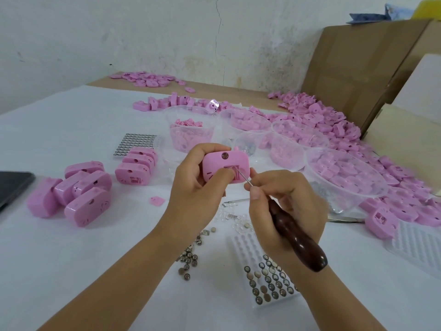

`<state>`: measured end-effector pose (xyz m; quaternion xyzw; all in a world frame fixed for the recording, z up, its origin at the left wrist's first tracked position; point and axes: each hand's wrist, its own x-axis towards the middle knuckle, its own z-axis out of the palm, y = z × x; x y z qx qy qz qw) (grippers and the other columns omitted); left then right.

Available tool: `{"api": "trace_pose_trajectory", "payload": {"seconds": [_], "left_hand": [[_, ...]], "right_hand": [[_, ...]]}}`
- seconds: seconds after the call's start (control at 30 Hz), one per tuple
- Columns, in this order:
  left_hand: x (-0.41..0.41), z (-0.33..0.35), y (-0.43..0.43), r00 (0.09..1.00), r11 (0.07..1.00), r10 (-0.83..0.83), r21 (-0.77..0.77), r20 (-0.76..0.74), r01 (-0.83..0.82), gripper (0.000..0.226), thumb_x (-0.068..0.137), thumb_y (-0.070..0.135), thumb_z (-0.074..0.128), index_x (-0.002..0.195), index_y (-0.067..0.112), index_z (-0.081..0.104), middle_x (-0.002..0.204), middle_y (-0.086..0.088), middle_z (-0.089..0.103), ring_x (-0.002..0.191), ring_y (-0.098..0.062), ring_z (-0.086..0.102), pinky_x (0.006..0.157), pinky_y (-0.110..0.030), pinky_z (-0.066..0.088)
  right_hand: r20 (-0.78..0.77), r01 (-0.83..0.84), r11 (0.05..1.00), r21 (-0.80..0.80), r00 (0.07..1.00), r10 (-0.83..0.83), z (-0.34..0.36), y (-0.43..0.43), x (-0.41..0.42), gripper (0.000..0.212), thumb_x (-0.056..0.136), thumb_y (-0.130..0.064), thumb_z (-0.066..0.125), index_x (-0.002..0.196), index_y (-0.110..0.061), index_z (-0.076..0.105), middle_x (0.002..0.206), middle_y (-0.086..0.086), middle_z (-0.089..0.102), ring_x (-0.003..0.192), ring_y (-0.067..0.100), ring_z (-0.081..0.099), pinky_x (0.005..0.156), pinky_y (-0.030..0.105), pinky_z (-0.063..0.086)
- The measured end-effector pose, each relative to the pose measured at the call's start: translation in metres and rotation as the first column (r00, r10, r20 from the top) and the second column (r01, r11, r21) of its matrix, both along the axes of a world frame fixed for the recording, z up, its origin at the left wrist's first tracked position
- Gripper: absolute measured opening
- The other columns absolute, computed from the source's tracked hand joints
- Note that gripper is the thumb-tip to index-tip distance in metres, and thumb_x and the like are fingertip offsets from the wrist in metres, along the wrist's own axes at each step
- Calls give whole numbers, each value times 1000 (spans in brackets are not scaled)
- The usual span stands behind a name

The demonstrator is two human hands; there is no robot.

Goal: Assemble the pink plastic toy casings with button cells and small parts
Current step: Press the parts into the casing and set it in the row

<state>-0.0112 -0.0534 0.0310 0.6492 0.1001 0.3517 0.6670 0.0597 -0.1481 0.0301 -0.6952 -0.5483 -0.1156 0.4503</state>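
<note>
My left hand (194,185) grips a pink toy casing (225,167) in front of me, its back side with the open battery slot facing me and my thumb pressed at the slot. My right hand (284,206) holds an awl with a dark wooden handle (298,242); its thin metal tip (243,175) reaches into the slot. Loose button cells (188,259) lie on the white table below my hands. A white blister tray (267,280) holds more cells.
Finished pink casings (76,194) lie at the left, another row (138,167) behind them, beside a sheet of cells (136,144). Clear bowls of pink parts (346,173) stand ahead and right. A heap of casings (334,125) runs along cardboard boxes (358,68). A dark phone (12,187) lies far left.
</note>
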Motion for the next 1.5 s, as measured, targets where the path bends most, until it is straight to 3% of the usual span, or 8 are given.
{"api": "trace_pose_trajectory", "payload": {"seconds": [0.1, 0.33, 0.7, 0.93, 1.03, 1.27, 1.37, 1.5], "left_hand": [[-1, 1, 0, 1000, 1000, -6, 7, 3, 6, 23, 72, 9, 62, 87, 27, 62, 73, 11, 60, 52, -5, 49, 47, -16, 43], [-1, 1, 0, 1000, 1000, -21, -3, -3, 21, 25, 80, 1, 61, 90, 23, 62, 78, 3, 59, 53, -3, 50, 47, -14, 42], [2, -2, 2, 998, 999, -34, -42, -56, 31, 23, 81, 0, 61, 93, 19, 62, 79, -2, 58, 51, -3, 51, 46, -13, 40], [-3, -7, 13, 972, 988, -152, 1, -179, 155, 35, 74, -6, 69, 97, 18, 61, 70, -1, 63, 51, -7, 57, 47, -17, 43], [-11, -9, 23, 933, 964, -246, 38, -263, 265, 42, 69, -5, 75, 100, 19, 60, 76, 5, 70, 56, -8, 61, 50, -16, 46], [-27, -29, 28, 845, 906, -350, 81, -404, 415, 54, 51, 28, 84, 92, 19, 51, 84, 1, 72, 62, -9, 63, 54, -20, 49], [-34, -38, 30, 889, 857, -221, 355, -401, 373, 51, 50, 50, 78, 88, 29, 52, 86, 5, 69, 66, -9, 59, 57, -19, 47], [-40, -43, 38, 944, 601, -107, 736, -313, 312, 50, 59, 55, 69, 95, 30, 48, 98, 8, 56, 85, -6, 50, 70, -13, 40]], "right_hand": [[77, 35, 860, 509, 993, -86, -25, -16, -8, 10, 83, -10, 56, 78, -15, 50, 76, 5, 63, 68, 24, 67, 65, 38, 56], [50, 48, 873, 486, 995, -83, -22, -11, -8, 14, 85, -11, 54, 75, -17, 47, 75, 5, 64, 72, 18, 66, 62, 23, 51], [-25, 43, 884, 465, 999, -36, -20, -12, -3, 15, 84, -13, 53, 74, -20, 45, 71, 3, 62, 62, 18, 62, 55, 24, 48], [-323, 36, 915, 403, 940, 106, 4, -24, 11, 19, 86, -33, 51, 69, -31, 59, 62, 0, 64, 51, 13, 59, 49, 26, 48], [-342, 13, 977, 211, 938, 62, 18, -32, 23, 20, 82, -41, 58, 68, -27, 62, 68, -2, 67, 59, 10, 61, 58, 22, 50], [-246, -342, 917, -204, 925, 290, -10, -44, 17, 30, 75, -2, 75, 90, 5, 50, 110, 11, 65, 104, 17, 64, 87, 39, 54], [-215, -314, 933, -178, 937, 275, -25, -44, 15, 28, 74, 2, 76, 87, 6, 51, 108, 13, 66, 103, 5, 63, 86, 20, 51], [-241, -360, 901, -243, 922, 304, -35, -43, 15, 28, 74, 1, 76, 89, -1, 51, 110, 13, 65, 108, 6, 61, 88, 19, 48]]}}
